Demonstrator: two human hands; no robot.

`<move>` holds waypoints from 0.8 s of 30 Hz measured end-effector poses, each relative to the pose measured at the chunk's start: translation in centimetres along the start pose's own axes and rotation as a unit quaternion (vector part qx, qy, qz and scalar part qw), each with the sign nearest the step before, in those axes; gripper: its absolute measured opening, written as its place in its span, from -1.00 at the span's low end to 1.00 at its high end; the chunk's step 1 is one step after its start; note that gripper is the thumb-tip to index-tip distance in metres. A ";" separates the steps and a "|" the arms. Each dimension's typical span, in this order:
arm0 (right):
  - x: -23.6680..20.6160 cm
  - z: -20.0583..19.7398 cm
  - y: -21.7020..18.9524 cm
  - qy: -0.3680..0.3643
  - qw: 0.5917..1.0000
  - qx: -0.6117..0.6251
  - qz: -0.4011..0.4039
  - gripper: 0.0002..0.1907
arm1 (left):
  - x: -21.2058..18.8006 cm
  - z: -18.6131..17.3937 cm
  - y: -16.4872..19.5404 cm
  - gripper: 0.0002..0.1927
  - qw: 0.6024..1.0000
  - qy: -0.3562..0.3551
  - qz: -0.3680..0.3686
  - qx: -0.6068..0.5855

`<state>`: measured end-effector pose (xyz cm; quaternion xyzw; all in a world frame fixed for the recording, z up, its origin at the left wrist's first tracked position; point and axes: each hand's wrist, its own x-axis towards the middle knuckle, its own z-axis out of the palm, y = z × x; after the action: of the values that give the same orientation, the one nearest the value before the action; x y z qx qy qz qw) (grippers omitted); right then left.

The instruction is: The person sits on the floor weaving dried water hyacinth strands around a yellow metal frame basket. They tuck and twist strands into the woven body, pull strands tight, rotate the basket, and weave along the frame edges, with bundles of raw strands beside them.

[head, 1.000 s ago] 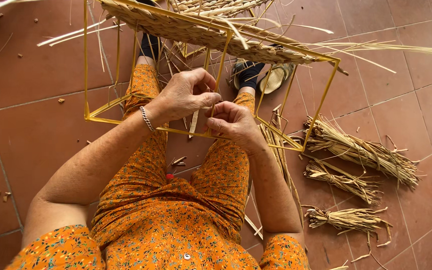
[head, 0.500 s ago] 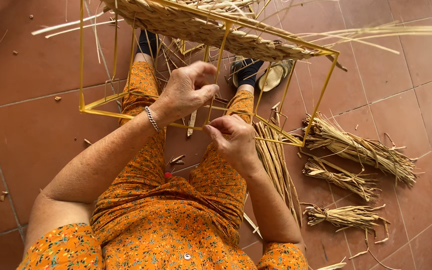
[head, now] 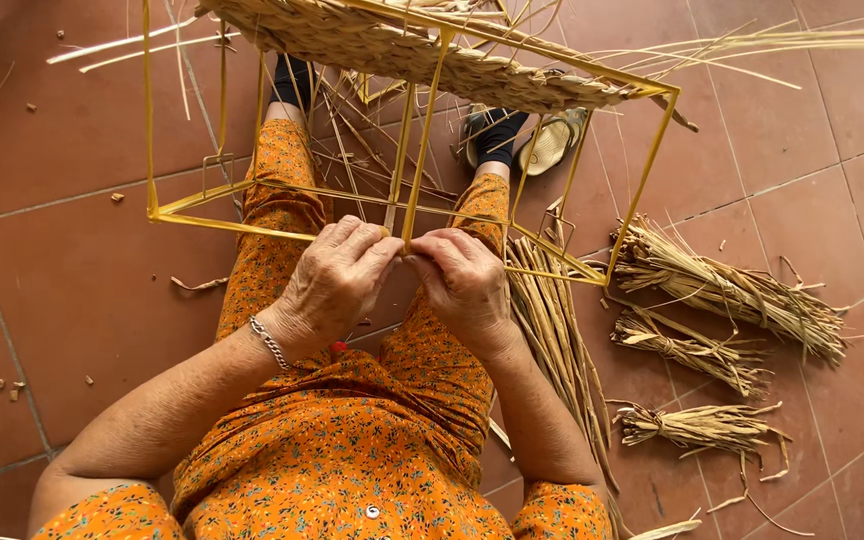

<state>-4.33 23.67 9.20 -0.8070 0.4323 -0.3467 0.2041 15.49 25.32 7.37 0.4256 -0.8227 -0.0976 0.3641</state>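
both hands [head: 337, 275] [head: 462, 275] pinch thin yellow wire frame [head: 407, 180].

Wearing an orange outfit [head: 352, 440] printed all over with small flowers in white, yellow and dark tones, short-sleeved, with matching trousers reaching down the legs toward 12 o'clock. Showing one small white button [head: 374, 511] on the front at 6 o'clock. Carrying a silver chain bracelet [head: 270, 342] on the left wrist. Wearing dark socks [head: 500, 135] at 12 o'clock. Leaving both forearms, the left hand [head: 337, 280] and the right hand [head: 464, 280] bare.
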 end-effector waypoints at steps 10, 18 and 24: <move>-0.4 -0.5 0.6 -0.005 0.999 0.012 -0.036 -0.85 | 0.5 1.0 -0.4 -0.81 0.993 -0.045 -0.066 -0.088; 0.5 -1.6 1.9 -0.104 0.973 0.146 0.146 -0.85 | 0.9 1.5 0.2 -0.86 0.992 -0.053 -0.091 -0.064; 1.3 -0.8 1.8 -0.099 0.975 0.153 0.125 -0.80 | 1.3 2.9 -0.1 -0.85 0.994 -0.029 -0.110 0.003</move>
<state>-5.47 21.60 9.12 -0.7363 0.4494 -0.2986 0.4083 13.08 23.79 5.93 0.5116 -0.7813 -0.1466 0.3262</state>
